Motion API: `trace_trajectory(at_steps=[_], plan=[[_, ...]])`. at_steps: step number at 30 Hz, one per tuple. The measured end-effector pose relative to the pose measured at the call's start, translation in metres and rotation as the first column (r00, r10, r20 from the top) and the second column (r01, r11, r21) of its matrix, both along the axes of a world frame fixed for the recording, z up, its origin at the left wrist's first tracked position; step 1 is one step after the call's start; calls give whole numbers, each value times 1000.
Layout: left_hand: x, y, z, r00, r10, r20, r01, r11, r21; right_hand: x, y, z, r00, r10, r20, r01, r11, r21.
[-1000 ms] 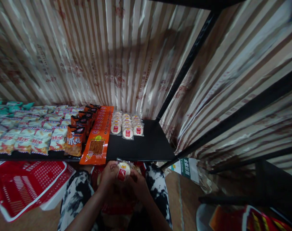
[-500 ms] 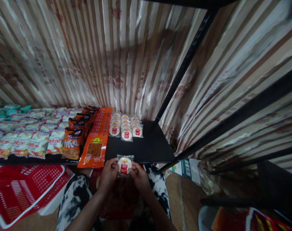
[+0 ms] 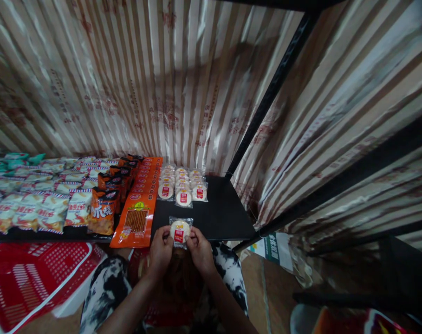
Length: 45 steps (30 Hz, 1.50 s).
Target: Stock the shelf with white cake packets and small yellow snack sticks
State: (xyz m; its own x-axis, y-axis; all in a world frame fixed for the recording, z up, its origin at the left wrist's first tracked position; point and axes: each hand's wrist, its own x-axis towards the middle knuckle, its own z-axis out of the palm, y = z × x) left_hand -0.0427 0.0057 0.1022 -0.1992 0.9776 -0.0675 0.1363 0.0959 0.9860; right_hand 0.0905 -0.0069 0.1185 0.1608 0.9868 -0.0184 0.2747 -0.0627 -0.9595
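A round white rice cracker in a clear wrapper with a red label is pinched between both my hands in front of the shelf's front edge. My left hand grips its left side, and my right hand grips its right side. Beyond them on the black shelf, several wrapped rice crackers of the same kind lie in three overlapping rows. To their left lie flat orange packets with brown sticks showing through a window.
Further left on the shelf are orange-and-black snack bags and several white snack bags. A red basket stands below at left. A slanting black post rises at the shelf's right end, before a striped sheet.
Both hands have raised the wrapped rice cracker slightly toward the shelf. The view has shifted a little; the rows on the shelf are unchanged.
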Motion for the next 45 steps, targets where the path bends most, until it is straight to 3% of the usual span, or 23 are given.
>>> trace_trajectory(at_steps=[9,16,23,31,40,45], plan=[[0,12,-5,992,10,-126,-5,999,40,-1,13,-13,999,-9,-44,9,1000,9],[17,23,11,964,-62,-257,58,998,-23,18,28,-16,994,-107,-18,107,993,49],[50,43,12,952,-118,-282,121,993,-5,42,47,-16,980,-191,63,188,981,57],[78,63,26,913,-189,-362,194,981,-24,67,70,-22,971,-199,133,186,977,101],[90,81,42,844,-255,-471,222,967,-126,79,93,-29,939,-254,231,222,963,154],[93,90,44,829,-255,-498,207,967,-151,78,100,-27,921,-280,272,245,957,155]])
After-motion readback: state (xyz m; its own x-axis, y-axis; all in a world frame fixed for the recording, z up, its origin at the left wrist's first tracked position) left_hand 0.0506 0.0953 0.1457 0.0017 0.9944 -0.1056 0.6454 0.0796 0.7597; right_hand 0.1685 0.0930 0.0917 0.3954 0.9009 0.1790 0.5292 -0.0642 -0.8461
